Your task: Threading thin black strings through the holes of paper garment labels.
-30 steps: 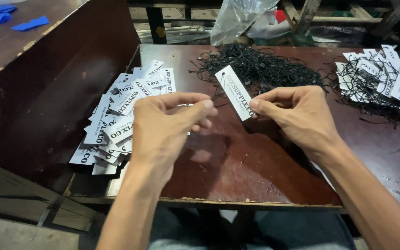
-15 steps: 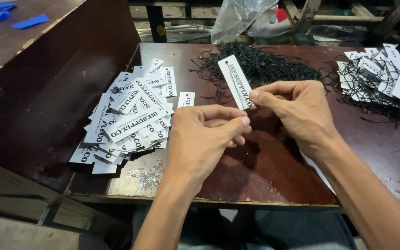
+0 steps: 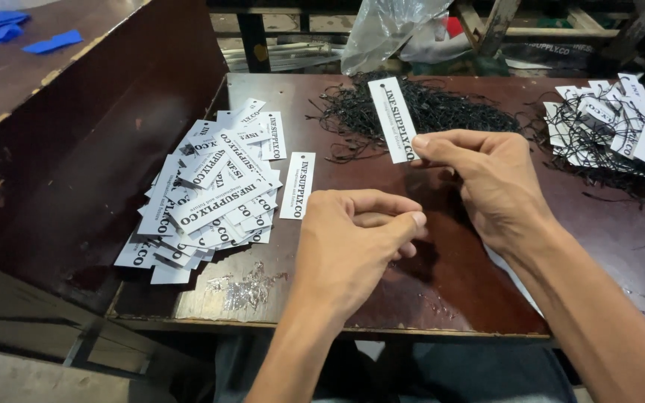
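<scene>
My right hand [image 3: 487, 186] pinches the lower end of a long white paper tag [image 3: 392, 118] between thumb and forefinger and holds it upright above a heap of thin black string loops [image 3: 449, 108]. Just below and to the left, my left hand [image 3: 352, 246] hovers over the dark wooden table [image 3: 449, 291] with thumb and forefinger pressed together; nothing shows between them. A loose pile of white printed tags [image 3: 210, 194] lies left of that hand, with one single tag [image 3: 298, 185] beside it.
At the right edge lies a second pile of white tags tangled with black strings [image 3: 621, 127]. A dark slanted board [image 3: 91, 164] walls the table's left side. A clear plastic bag [image 3: 390, 30] sits at the back, and blue pieces [image 3: 9, 30] lie at the top left.
My left hand has drawn away from the pile of tags, moving right and down to below my right hand. The tag in my right hand stayed roughly in place.
</scene>
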